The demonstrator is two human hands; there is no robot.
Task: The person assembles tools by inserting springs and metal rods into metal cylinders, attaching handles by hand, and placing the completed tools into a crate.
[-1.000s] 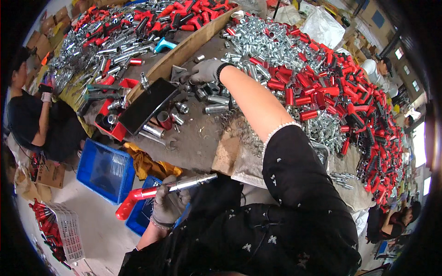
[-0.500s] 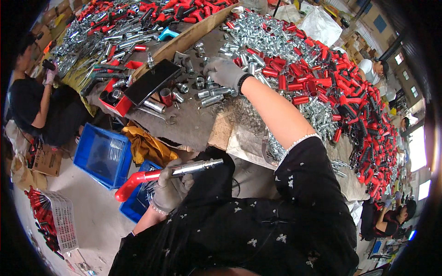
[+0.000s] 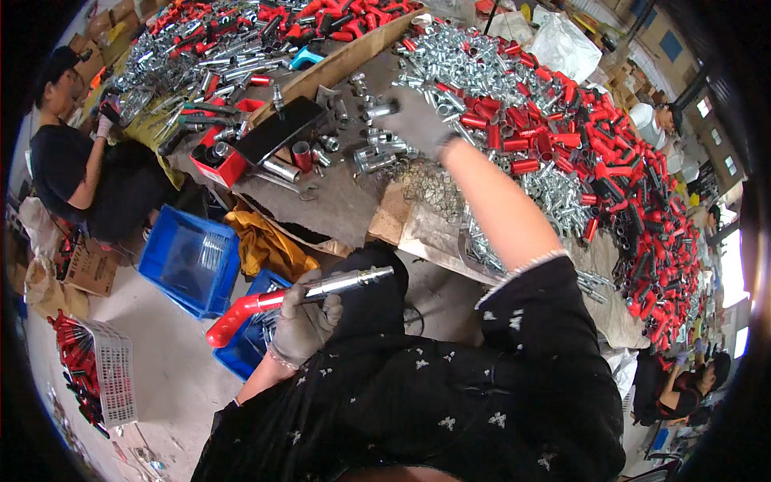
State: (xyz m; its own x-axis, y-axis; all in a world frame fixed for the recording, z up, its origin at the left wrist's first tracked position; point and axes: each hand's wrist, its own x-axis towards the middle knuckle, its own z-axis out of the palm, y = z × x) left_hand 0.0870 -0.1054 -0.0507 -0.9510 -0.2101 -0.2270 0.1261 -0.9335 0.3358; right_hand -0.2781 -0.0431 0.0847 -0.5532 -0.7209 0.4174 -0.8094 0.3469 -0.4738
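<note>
My left hand (image 3: 299, 331), in a pale grey glove, is closed around a tool with a curved red handle (image 3: 239, 312) and a shiny metal tube (image 3: 353, 281). The tool lies nearly level in front of my body, its tube pointing right. Over the bench, my gloved right hand (image 3: 418, 124) has its fingers closed on a short silver metal sleeve (image 3: 381, 110). Just below that hand, several metal sleeves (image 3: 376, 159) lie on the bench (image 3: 341, 189). My right fingertips are partly hidden behind the hand.
Heaps of silver parts (image 3: 466, 68) and red handles (image 3: 634, 201) cover the bench's right side. A wooden board (image 3: 345, 56) divides it. Near the front lie a black slab (image 3: 277, 132) and a wrench (image 3: 281, 183). Blue bins (image 3: 189, 261) and a white basket (image 3: 116, 377) stand lower left. A co-worker (image 3: 68, 161) sits left.
My right hand has shifted slightly right, and a silver metal sleeve now shows at its fingers. My left hand still holds the red-handled tool. The whole view has shifted a little.
</note>
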